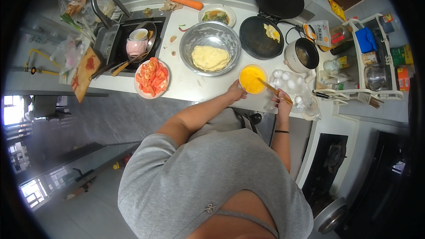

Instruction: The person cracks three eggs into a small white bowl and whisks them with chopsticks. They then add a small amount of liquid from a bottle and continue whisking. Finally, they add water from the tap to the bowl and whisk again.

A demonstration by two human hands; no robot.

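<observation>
A round bowl (pixel 241 88) of yellow beaten egg (pixel 249 79) stands near the front edge of the counter. My left hand (pixel 235 92) grips its lower left rim. In my right hand (pixel 282 103) is a pair of wooden chopsticks (pixel 270 88), their tips dipped into the egg. Just right of the bowl lies a clear plastic bag of whole eggs (pixel 291 85), close to my right hand. A large steel mixing bowl (pixel 212 32) holds a lump of pale dough (pixel 210 58), up and left of the egg bowl.
An electric griddle (pixel 255 44) with its lid raised carries a piece of cooked egg (pixel 272 33). A small pot (pixel 292 58) stands beside it. Cut tomatoes fill a plate (pixel 136 89) at left, near the sink (pixel 116 44) and a cutting board (pixel 83 79). A storage rack (pixel 360 91) is at right.
</observation>
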